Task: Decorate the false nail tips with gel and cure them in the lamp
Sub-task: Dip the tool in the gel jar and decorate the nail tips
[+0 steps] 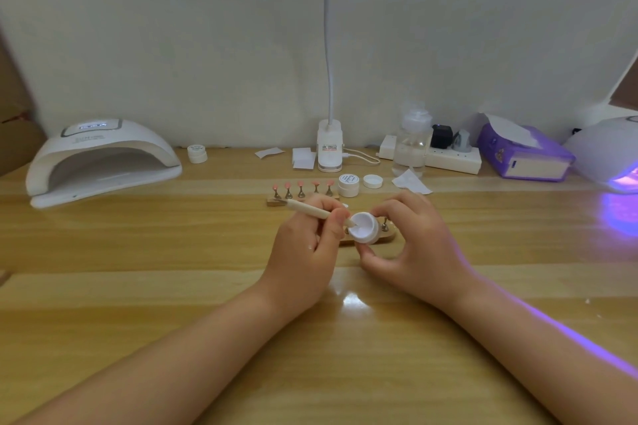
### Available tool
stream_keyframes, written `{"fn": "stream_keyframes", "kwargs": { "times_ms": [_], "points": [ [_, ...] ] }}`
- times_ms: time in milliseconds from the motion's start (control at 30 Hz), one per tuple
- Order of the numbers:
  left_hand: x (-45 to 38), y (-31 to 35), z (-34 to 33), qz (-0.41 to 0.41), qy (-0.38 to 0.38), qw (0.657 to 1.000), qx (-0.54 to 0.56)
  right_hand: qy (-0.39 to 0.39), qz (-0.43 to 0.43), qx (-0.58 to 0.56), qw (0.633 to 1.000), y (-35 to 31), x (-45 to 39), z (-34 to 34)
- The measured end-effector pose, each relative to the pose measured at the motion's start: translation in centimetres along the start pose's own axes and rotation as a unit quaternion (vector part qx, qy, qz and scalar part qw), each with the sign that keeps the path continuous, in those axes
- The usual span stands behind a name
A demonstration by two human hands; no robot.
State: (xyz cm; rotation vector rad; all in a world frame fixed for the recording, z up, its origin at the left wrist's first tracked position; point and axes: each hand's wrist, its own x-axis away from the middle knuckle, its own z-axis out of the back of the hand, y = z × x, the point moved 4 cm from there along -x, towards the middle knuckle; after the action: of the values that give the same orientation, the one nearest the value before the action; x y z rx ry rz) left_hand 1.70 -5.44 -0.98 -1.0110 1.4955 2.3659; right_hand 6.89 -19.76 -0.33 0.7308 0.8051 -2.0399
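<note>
1. Wooden table [138, 286] against a white wall carries a curing lamp [100, 159] at far left.
2. Left hand [303, 252] fingers clamp a brush [307, 209], tip in the gel pot [363, 228].
3. Right hand [414, 245] fingers pinch that pot, near pink nail tips [301, 185].

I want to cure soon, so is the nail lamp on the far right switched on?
On. The nail lamp glows violet at its opening and throws purple light across the table.
</note>
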Motion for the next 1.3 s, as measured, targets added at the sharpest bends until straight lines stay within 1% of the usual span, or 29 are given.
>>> {"fn": "stream_keyframes", "kwargs": {
  "times_ms": [167, 433, 633, 700, 833, 1000, 1167, 1233, 1300],
  "points": [
    [0.0, 0.2, 0.1, -0.005, 0.002, 1.0, -0.001, -0.001, -0.003, -0.005, 1.0, 0.0, 0.0, 0.1],
    [0.0, 0.8, 0.7, -0.009, 0.04, 0.999, 0.026, 0.004, -0.035, -0.022, 0.999, 0.3, 0.0, 0.1],
    [-0.1, 0.8, 0.7, -0.014, 0.042, 0.998, 0.045, 0.013, -0.042, -0.024, 0.999, 0.4, 0.0, 0.1],
    [-0.1, 0.5, 0.7, 0.009, 0.052, 0.995, 0.086, 0.014, -0.043, -0.022, 0.999, 0.5, 0.0, 0.1],
    [-0.5, -0.2, 0.9, 0.074, 0.078, 0.977, 0.185, 0.004, -0.049, -0.025, 0.998, 0.5, 0.0, 0.2],
    [-0.7, -0.7, 1.0, 0.138, 0.091, 0.954, 0.249, 0.003, -0.046, -0.021, 0.999, 0.3, 0.0, 0.2],
    [-1.0, -0.8, 1.2, 0.169, 0.101, 0.939, 0.282, 0.003, -0.04, -0.022, 0.999, 0.3, 0.0, 0.3],
    [-1.0, -0.8, 1.3, 0.167, 0.104, 0.937, 0.288, -0.004, -0.042, -0.023, 0.999, 0.3, 0.0, 0.3],
    [-1.1, -0.8, 1.4, 0.153, 0.106, 0.943, 0.277, -0.008, -0.043, -0.024, 0.999, 0.3, 0.0, 0.2]
  ]
}}
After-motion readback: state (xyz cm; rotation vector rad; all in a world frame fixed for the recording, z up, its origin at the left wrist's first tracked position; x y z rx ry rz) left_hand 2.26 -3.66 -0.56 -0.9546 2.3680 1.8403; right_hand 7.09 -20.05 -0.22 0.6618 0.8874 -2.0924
